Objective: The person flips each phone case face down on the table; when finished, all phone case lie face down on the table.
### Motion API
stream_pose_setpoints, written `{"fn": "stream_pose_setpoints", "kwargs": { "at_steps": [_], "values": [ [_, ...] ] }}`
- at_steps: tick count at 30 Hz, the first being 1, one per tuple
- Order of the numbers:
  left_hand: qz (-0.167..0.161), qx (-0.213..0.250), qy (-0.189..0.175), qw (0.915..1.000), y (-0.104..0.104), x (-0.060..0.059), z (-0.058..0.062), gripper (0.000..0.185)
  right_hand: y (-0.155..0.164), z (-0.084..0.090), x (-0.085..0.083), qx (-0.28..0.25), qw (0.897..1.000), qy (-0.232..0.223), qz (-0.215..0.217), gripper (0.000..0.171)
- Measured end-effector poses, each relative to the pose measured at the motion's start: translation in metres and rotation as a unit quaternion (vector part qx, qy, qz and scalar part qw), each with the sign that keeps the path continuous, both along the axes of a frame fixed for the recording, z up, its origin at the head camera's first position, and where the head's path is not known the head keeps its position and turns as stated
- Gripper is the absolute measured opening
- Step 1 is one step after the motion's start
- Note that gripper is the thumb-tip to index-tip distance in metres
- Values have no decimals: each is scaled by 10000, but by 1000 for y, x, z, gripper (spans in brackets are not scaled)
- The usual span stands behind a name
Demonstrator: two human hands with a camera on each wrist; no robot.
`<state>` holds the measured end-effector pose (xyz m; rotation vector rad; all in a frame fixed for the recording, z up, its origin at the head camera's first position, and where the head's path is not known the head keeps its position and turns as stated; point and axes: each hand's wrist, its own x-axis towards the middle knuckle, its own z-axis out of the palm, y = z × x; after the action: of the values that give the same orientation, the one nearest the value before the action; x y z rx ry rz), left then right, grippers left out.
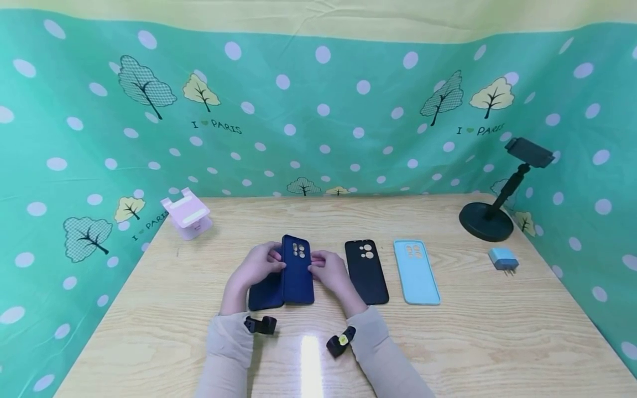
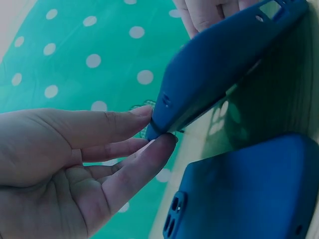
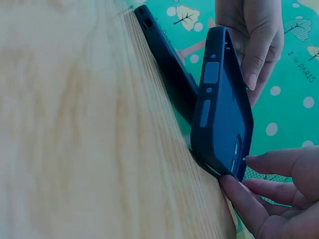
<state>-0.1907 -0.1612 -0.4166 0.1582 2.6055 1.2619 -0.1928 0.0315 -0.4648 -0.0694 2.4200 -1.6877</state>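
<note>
A dark blue phone case (image 1: 299,279) is held tilted between both hands, its camera cutouts at the far end. My left hand (image 1: 260,266) pinches its left edge between thumb and fingers, and in the left wrist view the left fingertips (image 2: 162,147) grip it. On the opposite edge, my right hand (image 1: 330,270) pinches it; the right wrist view shows the case's hollow inside (image 3: 230,107). Just left of it, a second dark blue phone case (image 1: 266,292) lies flat on the table, partly covered by the left hand.
Right of the hands lie a black phone case (image 1: 367,273) and a light blue phone case (image 1: 418,276). Farther right are a blue charger plug (image 1: 502,258) and a black phone stand (image 1: 486,221). A pink stand (image 1: 189,214) is at the back left of the wooden table (image 1: 149,331).
</note>
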Motion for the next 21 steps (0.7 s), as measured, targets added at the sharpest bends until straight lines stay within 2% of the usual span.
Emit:
{"fn": "stream_pose_setpoints", "kwargs": {
  "at_steps": [10,21],
  "values": [
    [60,14,108,9999,0,4,9,53,-7,-1,4,-150,9997,14,202,36],
    [-68,-70,371,9993,1,3,11,49,-13,0,9,-504,9985,-98,213,37]
  ]
}}
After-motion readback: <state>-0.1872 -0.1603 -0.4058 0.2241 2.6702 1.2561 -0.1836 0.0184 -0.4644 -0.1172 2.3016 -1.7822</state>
